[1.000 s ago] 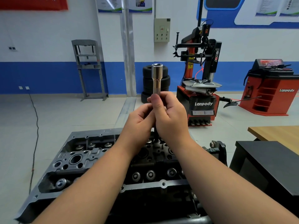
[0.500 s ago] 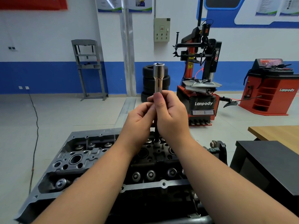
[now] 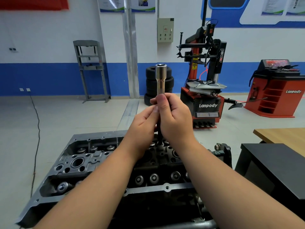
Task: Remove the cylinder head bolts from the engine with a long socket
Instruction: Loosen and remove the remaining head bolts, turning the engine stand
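A shiny long socket (image 3: 160,80) stands upright above the dark engine cylinder head (image 3: 92,160), with its drive end on top. My right hand (image 3: 175,119) is wrapped around its lower part, thumb pressed on the front. My left hand (image 3: 142,123) pinches the same spot from the left with its fingertips. Below my hands a thin dark bolt shaft (image 3: 159,136) runs straight down to a hole near the head's far middle. Where the socket meets the bolt is hidden by my fingers. Valve springs and retainers (image 3: 154,178) line the head's near side.
A black cabinet (image 3: 272,166) and a wooden tabletop (image 3: 283,136) stand close on the right. Behind are a red tyre changer (image 3: 204,90), stacked tyres (image 3: 149,83), a red wheel balancer (image 3: 274,90), a grey press frame (image 3: 90,70) and a floor cable (image 3: 37,129) on the left.
The socket has risen very slightly and my fingers have shifted a little around it. The engine and both forearms are where they were.
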Tool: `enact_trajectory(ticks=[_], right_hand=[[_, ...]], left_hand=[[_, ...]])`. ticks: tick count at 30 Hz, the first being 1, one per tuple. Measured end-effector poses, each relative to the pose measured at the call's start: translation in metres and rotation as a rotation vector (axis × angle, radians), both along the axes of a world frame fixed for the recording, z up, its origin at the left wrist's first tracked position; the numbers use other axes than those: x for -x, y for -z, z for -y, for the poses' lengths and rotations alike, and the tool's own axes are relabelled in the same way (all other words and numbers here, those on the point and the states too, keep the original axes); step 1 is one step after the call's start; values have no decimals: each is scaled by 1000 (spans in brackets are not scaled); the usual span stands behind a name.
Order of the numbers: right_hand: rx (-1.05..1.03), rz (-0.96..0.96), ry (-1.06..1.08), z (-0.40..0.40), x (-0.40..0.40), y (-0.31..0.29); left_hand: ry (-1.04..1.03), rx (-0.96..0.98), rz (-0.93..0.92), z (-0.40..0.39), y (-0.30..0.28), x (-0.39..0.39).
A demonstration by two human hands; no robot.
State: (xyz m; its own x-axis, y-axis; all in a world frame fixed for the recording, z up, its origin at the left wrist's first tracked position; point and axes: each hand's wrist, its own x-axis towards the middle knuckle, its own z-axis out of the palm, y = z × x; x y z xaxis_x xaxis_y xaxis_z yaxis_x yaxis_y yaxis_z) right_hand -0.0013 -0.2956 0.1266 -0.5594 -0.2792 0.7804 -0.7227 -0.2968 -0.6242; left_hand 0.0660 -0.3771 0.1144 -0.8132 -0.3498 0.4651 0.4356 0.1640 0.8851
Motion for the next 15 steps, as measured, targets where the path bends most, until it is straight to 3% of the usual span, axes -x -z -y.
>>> enact_trajectory(ticks=[15], right_hand=[[131, 103, -6, 2, 0, -2]], left_hand=[[-117, 87, -57, -2, 2, 6]])
